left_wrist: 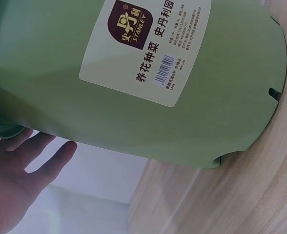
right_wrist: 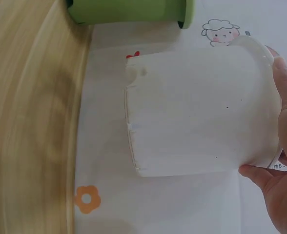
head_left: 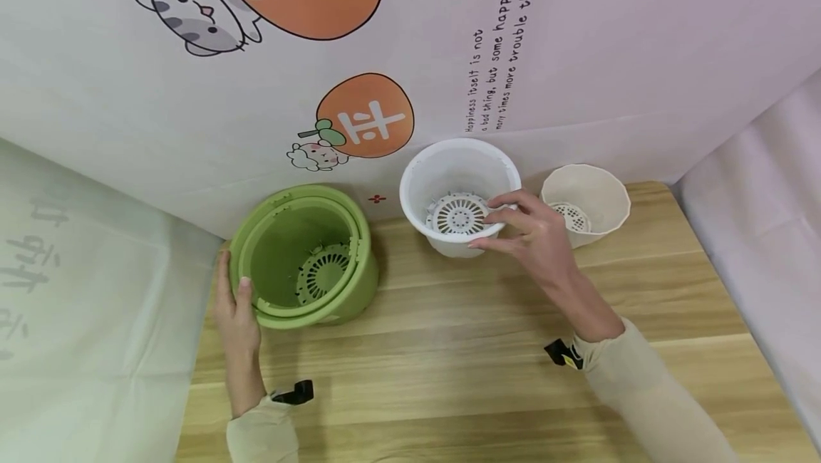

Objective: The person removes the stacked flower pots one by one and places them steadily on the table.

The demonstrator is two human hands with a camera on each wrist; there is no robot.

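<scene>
A: What does the head view show?

B: Two bare hands at a wooden table, with a printed cloth wall behind. Left of centre stand nested green pots; the left hand grips their rim, thumb over the edge, fingers along the outside, probably to steady them. At centre, the right hand pinches the rim of a white pot, thumb outside, fingertips inside, a hold that likely suits its thin lip. Just beside that hand, right of centre, is a cream pot.

A: How much room is there?

B: The pots line the table's far edge, near the cloth. Wood shows between green and white, and across the lower frame. The cream pot leaves little room rightward.

A: The left wrist view?

B: Green wall, with a label at upper centre. The base meets wood at right. Fingers touch near the rim, lower left; the thumb is hidden.

A: And the right wrist?

B: The white pot fills the centre, its base seemingly apart from the wood at left. Thumb and fingers clasp its rim at right.
</scene>
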